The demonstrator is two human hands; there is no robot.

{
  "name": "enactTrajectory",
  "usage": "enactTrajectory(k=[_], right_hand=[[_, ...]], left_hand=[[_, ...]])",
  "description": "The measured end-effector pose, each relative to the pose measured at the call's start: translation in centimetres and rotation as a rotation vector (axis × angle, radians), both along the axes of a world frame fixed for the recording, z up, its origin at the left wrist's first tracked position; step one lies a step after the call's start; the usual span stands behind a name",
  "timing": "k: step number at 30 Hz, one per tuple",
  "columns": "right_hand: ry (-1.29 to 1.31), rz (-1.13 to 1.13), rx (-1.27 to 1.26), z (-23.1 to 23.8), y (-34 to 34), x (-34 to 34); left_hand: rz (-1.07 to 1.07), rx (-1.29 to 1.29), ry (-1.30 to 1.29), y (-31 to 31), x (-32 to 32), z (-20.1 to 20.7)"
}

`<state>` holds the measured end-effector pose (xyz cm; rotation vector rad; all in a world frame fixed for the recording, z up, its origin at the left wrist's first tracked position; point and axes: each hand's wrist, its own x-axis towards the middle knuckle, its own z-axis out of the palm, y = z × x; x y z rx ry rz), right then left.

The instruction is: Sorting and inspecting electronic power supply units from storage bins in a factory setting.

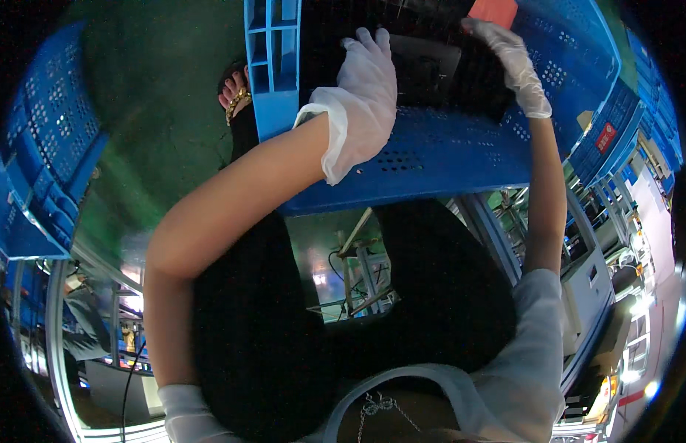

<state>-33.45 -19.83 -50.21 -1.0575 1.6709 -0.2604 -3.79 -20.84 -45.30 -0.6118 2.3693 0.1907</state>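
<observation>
My left hand (370, 74), in a loose whitish glove, reaches into a blue perforated plastic crate (409, 166). Its fingers are stretched out and slightly apart over dark, glossy contents; whether they touch them I cannot tell. A flat black panel (425, 70) with rounded corners lies between my hands. On the right, my gloved right hand (511, 63) has its fingers bent together at a flat pinkish-red piece (494, 10), which seems gripped at its lower edge. The top of that piece runs out of view, and its material is unclear.
A blue crate wall with open compartments (275, 52) rises left of my left hand. More blue crates (44, 148) stand at far left and at the right (608, 136). A foot in a sandal (236, 96) rests on the green floor (162, 88). Metal frames stand beneath and around.
</observation>
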Motion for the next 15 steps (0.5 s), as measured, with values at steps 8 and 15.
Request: enactTrajectory(k=[8,15], right_hand=[[-0.042,0.284,0.182,3.3,-0.5,4.8],[-0.227,0.402,0.199,10.1,-1.8,4.9]], left_hand=[[0.279,-0.042,0.284,0.4,-0.6,-0.5],[0.515,0.552,0.566,-0.8,-0.3,1.0]])
